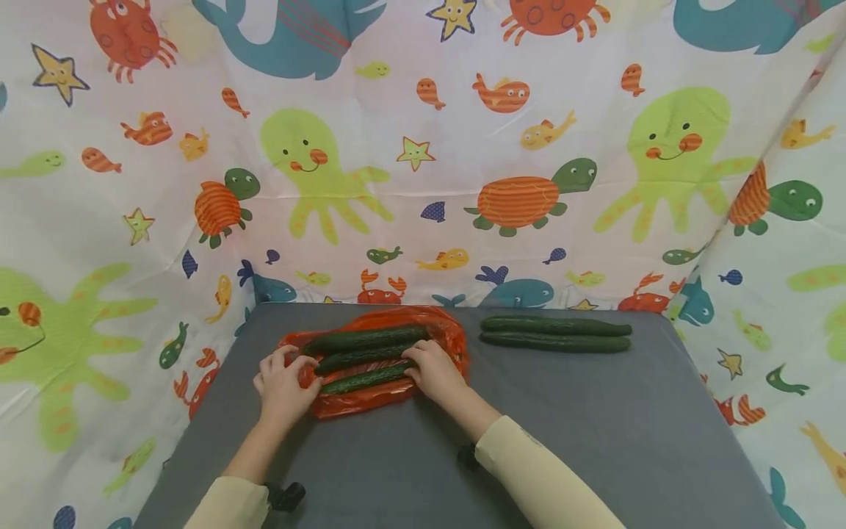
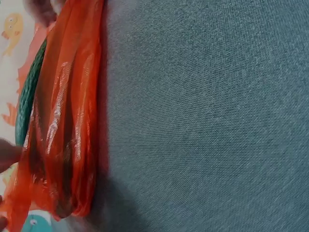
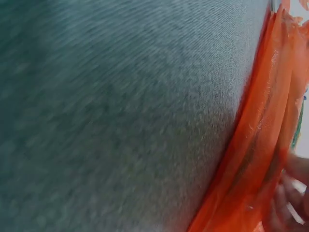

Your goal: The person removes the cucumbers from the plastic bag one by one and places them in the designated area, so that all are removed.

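Note:
Three dark green cucumbers, the back one (image 1: 366, 339), the middle one (image 1: 360, 358) and the front one (image 1: 366, 378), lie side by side in an orange-red plastic bag (image 1: 370, 400). Its thin film is bunched around them, and their tops show. At the bag's left edge, my left hand (image 1: 284, 383) pinches the film between thumb and fingers, close to the cucumber ends. My right hand (image 1: 436, 371) grips the bag at the right, its fingers by the other ends. The wrist views show the bag's near side (image 2: 60, 111) creased, with dark shapes through it.
Two more cucumbers, one behind (image 1: 555, 325) and one in front (image 1: 555, 342), lie parallel on the grey table (image 1: 562, 441) to the right of the bag. A cloth printed with sea animals (image 1: 423, 213) hangs behind the table and along both sides.

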Demonstrator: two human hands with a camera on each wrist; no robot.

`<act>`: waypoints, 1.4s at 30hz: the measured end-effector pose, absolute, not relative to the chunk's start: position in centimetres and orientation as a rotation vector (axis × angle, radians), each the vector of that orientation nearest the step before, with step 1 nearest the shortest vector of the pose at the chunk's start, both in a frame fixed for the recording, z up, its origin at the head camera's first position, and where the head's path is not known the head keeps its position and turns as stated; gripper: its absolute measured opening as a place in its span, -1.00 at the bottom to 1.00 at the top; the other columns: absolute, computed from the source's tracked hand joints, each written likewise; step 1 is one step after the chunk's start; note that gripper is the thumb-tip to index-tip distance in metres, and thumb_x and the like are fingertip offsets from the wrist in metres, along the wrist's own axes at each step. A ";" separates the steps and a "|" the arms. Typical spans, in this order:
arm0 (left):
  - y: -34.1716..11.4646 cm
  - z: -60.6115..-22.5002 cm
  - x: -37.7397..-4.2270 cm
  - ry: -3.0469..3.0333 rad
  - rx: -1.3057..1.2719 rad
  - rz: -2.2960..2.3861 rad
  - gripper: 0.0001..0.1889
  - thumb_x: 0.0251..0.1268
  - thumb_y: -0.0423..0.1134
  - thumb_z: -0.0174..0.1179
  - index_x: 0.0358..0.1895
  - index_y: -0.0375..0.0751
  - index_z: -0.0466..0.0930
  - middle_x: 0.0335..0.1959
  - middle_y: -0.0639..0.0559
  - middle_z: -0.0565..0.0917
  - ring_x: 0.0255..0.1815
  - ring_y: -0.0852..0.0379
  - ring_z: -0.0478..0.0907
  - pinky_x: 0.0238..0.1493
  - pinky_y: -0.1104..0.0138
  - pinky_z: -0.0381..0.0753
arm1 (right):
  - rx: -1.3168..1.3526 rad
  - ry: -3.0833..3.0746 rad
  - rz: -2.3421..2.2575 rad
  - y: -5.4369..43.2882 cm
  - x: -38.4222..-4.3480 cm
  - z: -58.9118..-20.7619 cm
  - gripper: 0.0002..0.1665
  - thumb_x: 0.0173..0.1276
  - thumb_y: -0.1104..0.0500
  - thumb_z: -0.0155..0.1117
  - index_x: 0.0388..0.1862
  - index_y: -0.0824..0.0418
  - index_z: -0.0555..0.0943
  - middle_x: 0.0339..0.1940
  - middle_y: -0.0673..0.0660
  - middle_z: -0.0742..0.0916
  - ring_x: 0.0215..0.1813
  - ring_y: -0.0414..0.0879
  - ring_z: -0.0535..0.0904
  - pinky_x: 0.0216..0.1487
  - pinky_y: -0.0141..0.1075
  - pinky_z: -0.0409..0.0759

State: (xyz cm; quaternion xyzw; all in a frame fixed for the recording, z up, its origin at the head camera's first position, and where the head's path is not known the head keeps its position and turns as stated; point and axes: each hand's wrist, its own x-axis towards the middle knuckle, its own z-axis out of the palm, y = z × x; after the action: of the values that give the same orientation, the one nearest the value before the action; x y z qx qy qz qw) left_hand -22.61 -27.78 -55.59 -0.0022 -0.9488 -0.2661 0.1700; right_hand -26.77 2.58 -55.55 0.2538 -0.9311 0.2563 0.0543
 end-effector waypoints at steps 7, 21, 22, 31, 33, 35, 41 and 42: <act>-28.4 -56.2 -22.1 -2.914 0.175 -0.799 -0.61 0.10 -0.04 0.48 0.00 -0.03 0.69 0.48 -0.31 0.14 0.45 -0.43 -0.09 0.19 -0.40 -0.01 | 0.771 -2.862 0.745 1.8 -27.6 -56.6 -0.59 0.31 0.00 0.45 0.11 0.06 0.72 0.01 0.05 0.73 0.09 0.06 0.59 0.17 0.07 0.57; -30.4 -54.8 -21.7 -3.190 0.258 -0.912 0.08 -0.07 0.01 0.56 0.57 -0.04 0.16 0.60 -0.42 -0.24 0.49 -0.60 -0.18 0.28 -0.48 -0.04 | 0.808 -2.995 0.529 2.1 -28.2 -56.4 -0.54 0.26 0.07 0.50 0.16 0.02 0.72 0.08 0.07 0.73 0.14 0.08 0.59 0.15 0.13 0.57; -30.6 -54.9 -21.8 -3.173 0.228 -0.959 0.11 -0.07 -0.04 0.55 0.60 -0.02 0.10 0.59 -0.43 -0.17 0.49 -0.59 -0.09 0.30 -0.45 0.05 | 0.804 -2.988 0.544 2.1 -28.2 -56.4 -0.56 0.26 0.08 0.50 0.14 0.02 0.73 0.07 0.06 0.74 0.12 0.08 0.60 0.12 0.12 0.59; -31.5 -56.4 -22.7 -2.981 0.139 -1.273 0.24 -0.14 -0.33 0.51 0.65 0.05 -0.10 0.45 -0.42 0.27 0.40 -0.39 0.30 0.30 -0.23 0.37 | 0.826 -2.960 0.682 2.6 -28.1 -56.1 -0.60 0.25 0.18 0.49 0.09 0.12 0.75 0.02 0.09 0.75 0.09 0.07 0.65 0.13 -0.03 0.63; -31.5 -56.2 -22.7 -2.967 0.159 -1.328 0.22 -0.13 -0.34 0.49 0.65 0.02 -0.09 0.49 -0.40 0.24 0.43 -0.38 0.26 0.33 -0.24 0.34 | 0.833 -2.951 0.686 2.8 -28.2 -56.0 -0.60 0.25 0.18 0.49 0.09 0.12 0.75 0.02 0.10 0.75 0.10 0.07 0.64 0.15 -0.06 0.63; -31.6 -56.0 -22.7 -2.962 0.172 -1.369 0.20 -0.11 -0.35 0.47 0.64 0.01 -0.08 0.51 -0.38 0.22 0.44 -0.37 0.25 0.35 -0.24 0.32 | 0.823 -2.937 0.705 2.9 -28.3 -55.8 -0.60 0.24 0.19 0.50 0.09 0.13 0.76 0.02 0.10 0.75 0.10 0.06 0.64 0.15 -0.09 0.63; -31.6 -55.9 -22.8 -2.996 0.155 -1.393 0.19 -0.11 -0.37 0.46 0.64 -0.03 -0.07 0.53 -0.38 0.18 0.46 -0.37 0.20 0.37 -0.24 0.30 | 0.779 -2.934 0.789 3.0 -28.5 -55.0 -0.58 0.25 0.20 0.48 0.11 0.16 0.74 0.05 0.11 0.74 0.12 0.08 0.62 0.15 -0.08 0.63; -31.6 -55.9 -22.8 -3.004 0.158 -1.389 0.18 -0.11 -0.37 0.46 0.64 -0.02 -0.07 0.53 -0.38 0.18 0.46 -0.36 0.20 0.37 -0.23 0.30 | 0.783 -2.933 0.789 3.0 -28.6 -54.9 -0.59 0.25 0.20 0.48 0.11 0.16 0.74 0.05 0.11 0.74 0.12 0.08 0.61 0.15 -0.08 0.63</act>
State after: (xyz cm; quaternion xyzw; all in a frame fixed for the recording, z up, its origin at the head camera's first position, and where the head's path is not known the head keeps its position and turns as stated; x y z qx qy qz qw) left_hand -22.83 -31.59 -55.94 0.0474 -0.9033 -0.4177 -0.0859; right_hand -28.55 2.99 -54.90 0.2496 -0.9350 0.2517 0.0027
